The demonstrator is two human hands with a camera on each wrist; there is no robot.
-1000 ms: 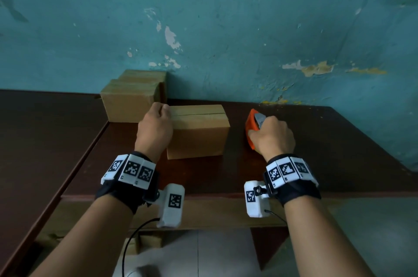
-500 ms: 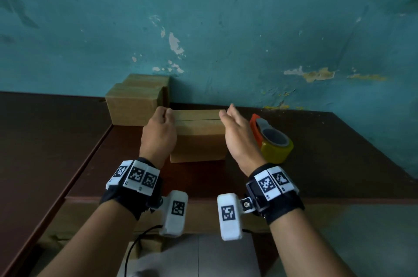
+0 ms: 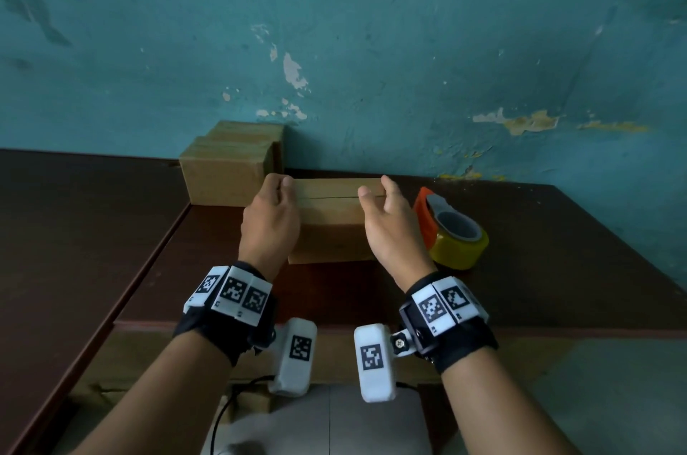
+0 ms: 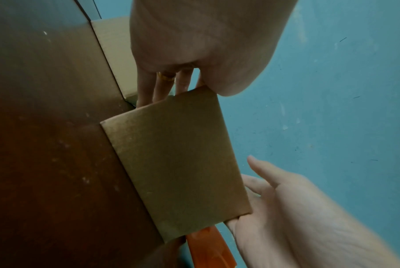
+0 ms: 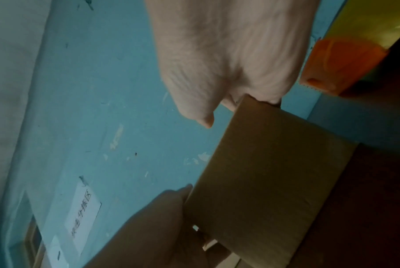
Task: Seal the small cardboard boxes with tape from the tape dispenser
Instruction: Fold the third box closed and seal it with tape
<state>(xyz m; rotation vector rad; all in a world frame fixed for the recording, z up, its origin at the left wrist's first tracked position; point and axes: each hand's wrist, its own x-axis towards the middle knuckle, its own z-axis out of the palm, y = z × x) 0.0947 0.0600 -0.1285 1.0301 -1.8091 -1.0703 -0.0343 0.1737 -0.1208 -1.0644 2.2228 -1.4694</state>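
Peeling teal wall (image 3: 371, 27) behind a dark brown table (image 3: 539, 250). Small cardboard box (image 3: 329, 228) sitting on the table near the wall, top flaps closed with a bare seam running lengthwise and no tape visible on it. Left hand (image 3: 270, 218) gripping the box's left end, fingers curled down that side and thumb on top. Right hand (image 3: 392, 228) cupped at the box's right end, fingers fairly straight against the side, thumb over the top edge; whether any real squeeze is applied cannot be told. Tape dispenser (image 3: 451, 229), orange frame with a yellowish roll, resting on the table just right of the box, untouched. Two more boxes (image 3: 226, 166) stacked behind and to the left of the held box, against the wall.

Likely squaring or shifting the box before taping. Best done by pressing both ends evenly so the flaps meet flush, keeping the seam facing up and the dispenser within easy reach of the right hand.
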